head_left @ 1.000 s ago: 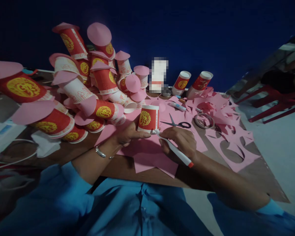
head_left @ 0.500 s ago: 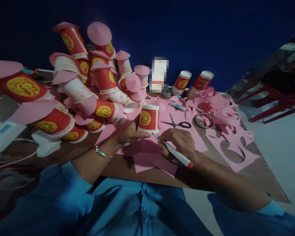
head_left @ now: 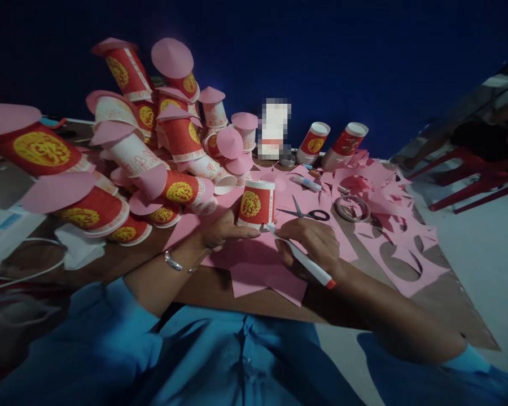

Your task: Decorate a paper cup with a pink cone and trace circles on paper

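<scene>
A red paper cup (head_left: 258, 204) with a yellow emblem is held upside down by my left hand (head_left: 223, 230), whose thumb lies along the white rim. My right hand (head_left: 310, 243) grips a white marker (head_left: 308, 263) with a red end, and the marker's tip meets the cup's rim at its lower right. Beneath both hands lie pink paper sheets (head_left: 258, 270). Open black-handled scissors (head_left: 303, 214) rest just behind my right hand. Any mark under the tip is too small to make out.
Many cups with pink cone tops (head_left: 182, 135) are piled at the left. Two cup stacks (head_left: 314, 141) stand at the back, near a glue tube (head_left: 307, 184). A tape roll (head_left: 353, 208) and cut pink scraps (head_left: 410, 254) lie right. A red chair (head_left: 469, 169) stands beyond the table.
My right hand and the marker have shifted slightly to the right along the cup's rim. My left hand still holds the cup in nearly the same place.
</scene>
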### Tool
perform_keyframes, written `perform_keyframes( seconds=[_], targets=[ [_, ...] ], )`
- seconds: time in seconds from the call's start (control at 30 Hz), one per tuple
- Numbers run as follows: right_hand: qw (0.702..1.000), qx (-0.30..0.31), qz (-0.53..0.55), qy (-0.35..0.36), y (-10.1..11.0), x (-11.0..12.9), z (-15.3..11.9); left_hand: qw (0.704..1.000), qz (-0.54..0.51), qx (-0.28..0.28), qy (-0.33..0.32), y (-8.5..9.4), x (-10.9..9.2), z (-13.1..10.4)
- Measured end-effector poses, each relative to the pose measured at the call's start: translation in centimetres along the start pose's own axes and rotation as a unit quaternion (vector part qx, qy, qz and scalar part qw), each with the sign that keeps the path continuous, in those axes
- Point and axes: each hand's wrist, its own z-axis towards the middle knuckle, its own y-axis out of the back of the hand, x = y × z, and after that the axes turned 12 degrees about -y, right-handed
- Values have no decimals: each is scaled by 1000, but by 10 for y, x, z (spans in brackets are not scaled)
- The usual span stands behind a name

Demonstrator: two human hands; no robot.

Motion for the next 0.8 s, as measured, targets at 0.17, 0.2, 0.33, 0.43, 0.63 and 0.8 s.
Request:
perform_keyframes(
  seconds=[0.17, 0.2, 0.33, 0.43, 0.63, 0.8],
  targets=[
    [1000, 1, -1, 6, -1, -2, -1, 1000, 1, -7, 4, -1, -1, 0],
    [1000, 3, -1, 7, -2, -2, -1, 1000, 1, -9, 7, -2, -1, 0],
    [1000, 5, 3, 9, -2, -2, -1, 1000, 12, -3, 16, -1, 0, 0],
    [1000, 4, 4, 8, -3, -2, -2, 1000, 20, 2, 14, 0, 0, 0],
    [1000, 1, 0, 3, -3, -3, -1, 1000, -7, 2, 9, -1, -1, -1],
    [1000, -6, -6, -8, -2, -1, 0, 1000, -20, 8, 4, 1, 1, -1]
  ],
)
